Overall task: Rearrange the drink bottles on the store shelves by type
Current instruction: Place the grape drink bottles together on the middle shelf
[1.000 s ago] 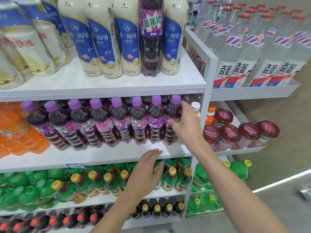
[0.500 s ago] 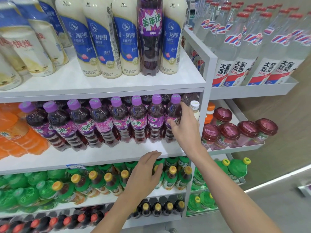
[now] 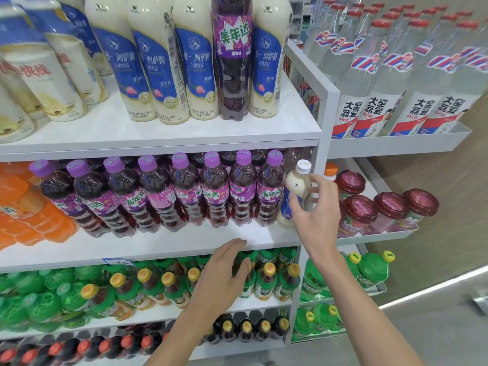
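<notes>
Eight purple-capped bottles [image 3: 212, 191] in front, one tall purple bottle [image 3: 232, 56], one white-capped bottle [image 3: 297, 184]

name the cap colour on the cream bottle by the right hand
The cream bottle has a white cap with a green mark; head view shows it best.
</notes>
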Tool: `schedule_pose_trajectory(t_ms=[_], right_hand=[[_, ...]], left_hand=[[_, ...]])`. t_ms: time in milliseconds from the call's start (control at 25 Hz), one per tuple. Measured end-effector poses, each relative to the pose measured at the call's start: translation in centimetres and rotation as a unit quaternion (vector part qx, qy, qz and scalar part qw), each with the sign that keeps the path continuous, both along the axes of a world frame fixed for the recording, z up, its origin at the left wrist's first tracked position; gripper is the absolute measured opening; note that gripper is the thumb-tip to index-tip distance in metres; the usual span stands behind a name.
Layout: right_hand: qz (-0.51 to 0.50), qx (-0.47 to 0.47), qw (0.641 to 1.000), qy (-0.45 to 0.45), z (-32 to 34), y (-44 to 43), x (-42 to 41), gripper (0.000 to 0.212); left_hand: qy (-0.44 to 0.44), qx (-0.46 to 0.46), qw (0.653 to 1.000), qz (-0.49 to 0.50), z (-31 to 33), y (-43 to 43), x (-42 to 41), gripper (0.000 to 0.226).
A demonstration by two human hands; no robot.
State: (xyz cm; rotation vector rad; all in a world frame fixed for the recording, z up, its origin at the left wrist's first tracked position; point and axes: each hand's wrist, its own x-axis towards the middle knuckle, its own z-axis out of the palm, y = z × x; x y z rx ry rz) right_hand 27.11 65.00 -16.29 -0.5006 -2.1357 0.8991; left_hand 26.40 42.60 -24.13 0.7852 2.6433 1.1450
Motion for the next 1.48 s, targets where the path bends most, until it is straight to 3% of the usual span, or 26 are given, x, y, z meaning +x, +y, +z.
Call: schedule_pose_trajectory(t_ms=[160, 400, 520, 680, 880, 1240, 1400, 1480], right_hand=[[0.012, -0.021, 0.998, -0.06, 0.0, 1.6, -0.5, 0.069], [0.036, 0.017, 0.995, -0.09, 0.6, 1.9, -2.4, 0.075], [0.042, 0.005, 0.989, -0.141, 0.8, 1.9, -3.3, 0.071], [0.024, 0.009, 0.989, -0.145, -0.6, 2.0, -3.1, 0.056], [0.035, -0.136, 0.979, -0.148, -2.2, 1.3, -1.9, 0.05], [0.059, -0.222, 0.967, -0.11, -2.4, 1.8, -0.6, 0.048], [0.125, -0.384, 0.915, -0.008, 0.0, 0.9, 0.5, 0.045], [0.152, -0.411, 0.899, 0.012, 1.2, 0.3, 0.5, 0.046]], left_hand=[[-0.012, -0.003, 1.0, 0.003, 0.0, 0.0, -0.2, 0.05], [-0.011, -0.002, 1.0, 0.007, -0.2, 0.2, -0.2, 0.05], [-0.011, -0.005, 1.0, 0.014, 0.0, 0.1, -0.2, 0.05], [-0.007, -0.009, 1.0, 0.018, 0.3, 0.0, -0.1, 0.05], [-0.014, 0.003, 1.0, 0.026, 0.7, -0.1, -0.7, 0.05], [-0.009, 0.023, 0.999, 0.028, 2.0, 0.4, -0.9, 0.048], [0.009, 0.048, 0.998, 0.04, 3.5, 0.7, -1.2, 0.044], [0.021, 0.064, 0.997, 0.05, 4.5, 0.9, -1.3, 0.039]])
